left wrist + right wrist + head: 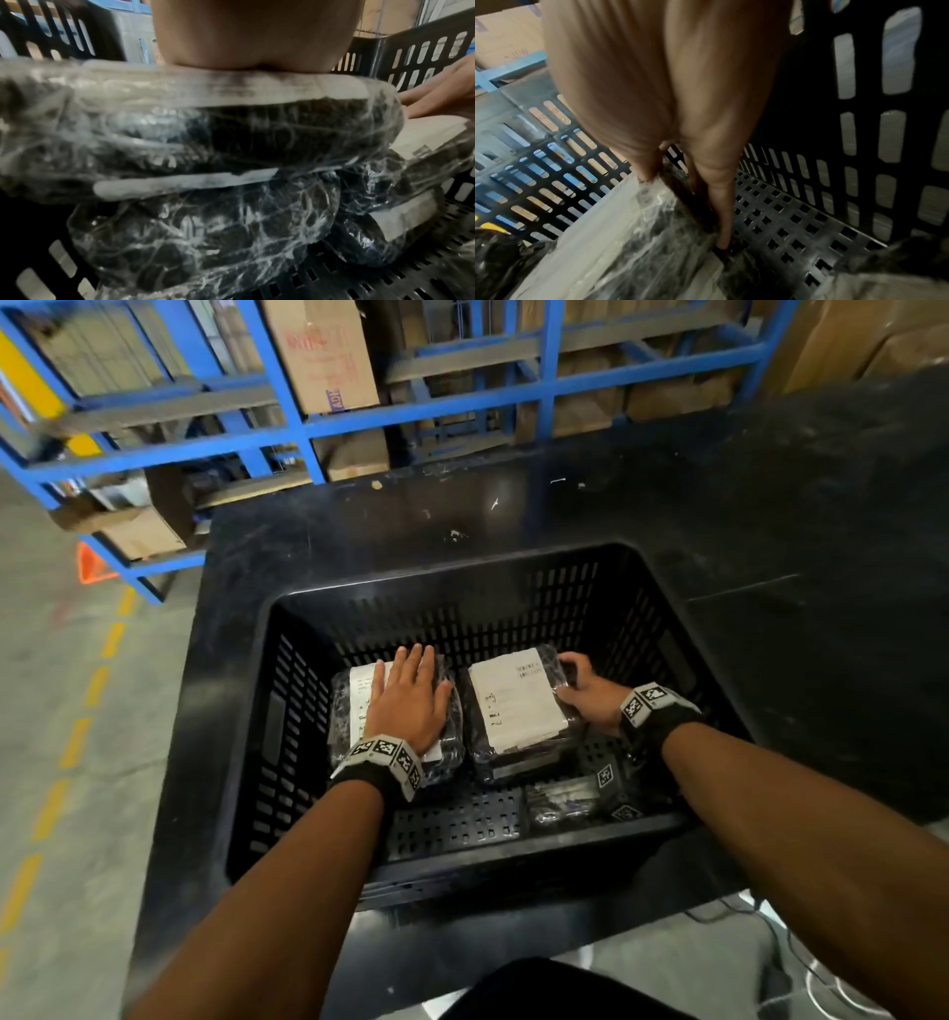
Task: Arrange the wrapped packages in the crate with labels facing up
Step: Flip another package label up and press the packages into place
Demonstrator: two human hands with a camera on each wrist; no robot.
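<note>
A black slotted crate (318, 629) holds two stacks of dark packages wrapped in clear film, white labels up. My left hand (411, 690) lies flat with straight fingers on the left stack's top package (341, 706), pressing it; in the left wrist view the palm (254, 34) sits on that package (180, 121), with another package (205, 233) beneath. My right hand (583, 690) grips the right edge of the right stack's top package (513, 706), thumb and fingers curled on its side. The right wrist view shows fingers (721, 203) reaching down the package's edge (618, 233).
A smaller wrapped item (565, 801) with a square marker tag lies on the crate floor near the front right. The crate sits on a black table (770, 516). Blue metal racking (308, 433) with cardboard boxes stands behind. Concrete floor with yellow dashes lies left.
</note>
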